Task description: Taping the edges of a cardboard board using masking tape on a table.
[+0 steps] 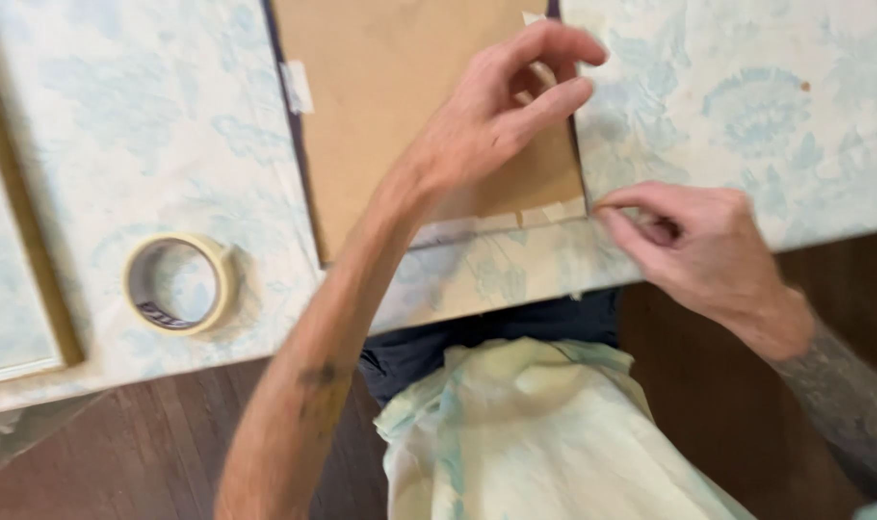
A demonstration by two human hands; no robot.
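Note:
A brown cardboard-backed picture frame [400, 87] lies face down on the table, with a thin dark edge around it. My left hand [496, 116] reaches across it, fingers curled over a strip of pale masking tape [539, 72] on the frame's right edge. My right hand [689, 241] pinches at the frame's near right corner, thumb and forefinger together on the tape end there. A roll of masking tape [180, 284] lies flat on the table to the left, away from both hands.
The table wears a pale blue-patterned cloth [746, 96]. A gold-edged frame [24, 241] lies at the far left. The table's near edge runs across the middle, with dark wood floor [149, 453] below and pale cloth on my lap [535, 443].

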